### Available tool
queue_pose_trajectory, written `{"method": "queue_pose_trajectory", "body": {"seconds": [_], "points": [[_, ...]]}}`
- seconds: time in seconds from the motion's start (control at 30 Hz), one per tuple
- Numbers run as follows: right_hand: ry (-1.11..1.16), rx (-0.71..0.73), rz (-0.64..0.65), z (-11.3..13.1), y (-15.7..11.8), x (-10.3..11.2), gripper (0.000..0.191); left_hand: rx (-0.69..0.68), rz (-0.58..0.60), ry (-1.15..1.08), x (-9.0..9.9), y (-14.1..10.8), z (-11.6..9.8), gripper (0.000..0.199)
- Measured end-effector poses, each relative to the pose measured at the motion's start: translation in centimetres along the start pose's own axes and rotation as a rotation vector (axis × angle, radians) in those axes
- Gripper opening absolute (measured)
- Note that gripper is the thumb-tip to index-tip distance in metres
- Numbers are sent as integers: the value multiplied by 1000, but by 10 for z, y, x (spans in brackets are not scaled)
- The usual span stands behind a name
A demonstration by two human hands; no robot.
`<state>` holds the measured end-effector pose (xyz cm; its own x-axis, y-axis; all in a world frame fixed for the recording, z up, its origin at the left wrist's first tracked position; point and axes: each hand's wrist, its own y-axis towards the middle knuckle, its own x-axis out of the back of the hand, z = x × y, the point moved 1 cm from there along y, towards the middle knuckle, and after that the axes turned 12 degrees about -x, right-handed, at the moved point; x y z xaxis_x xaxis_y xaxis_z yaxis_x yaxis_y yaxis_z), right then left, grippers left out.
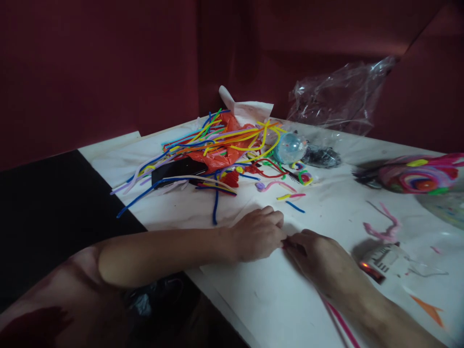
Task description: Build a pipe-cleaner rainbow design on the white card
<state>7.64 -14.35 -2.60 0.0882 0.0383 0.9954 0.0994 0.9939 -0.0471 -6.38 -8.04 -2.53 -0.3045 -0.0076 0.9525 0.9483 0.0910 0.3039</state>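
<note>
Near the middle of the white-covered table, my left hand (258, 234) and my right hand (319, 251) meet fingertip to fingertip. Both are closed in a pinch on a pink pipe cleaner (340, 321), of which a small bit shows between the fingers. Its long end comes out from under my right forearm toward the bottom edge. Beyond my hands lie short cut pieces, among them a blue piece (295, 207) and a pink curl with a lilac coil (260, 186).
Behind is a heap of colourful pipe cleaners (217, 140) with a black phone-like object (177, 171) and a clear ball (291, 148). Clear plastic wrap (337, 96) stands behind. On the right are a colourful craft figure (420, 176), a device with an orange light (384, 261) and orange scraps (429, 309).
</note>
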Motion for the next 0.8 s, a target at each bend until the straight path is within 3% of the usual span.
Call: {"method": "queue_pose_trajectory", "body": {"seconds": [0.23,0.47,0.8], "points": [[14,6,-58,-1,-1,0,15,39,-10,-69,-2,1,1,14],[216,-93,60,-11,-5,7,13,33,-21,-89,-2,1,2,15],[179,-120,28,-5,-6,5,15,52,-37,-84,-3,0,2,13]]}}
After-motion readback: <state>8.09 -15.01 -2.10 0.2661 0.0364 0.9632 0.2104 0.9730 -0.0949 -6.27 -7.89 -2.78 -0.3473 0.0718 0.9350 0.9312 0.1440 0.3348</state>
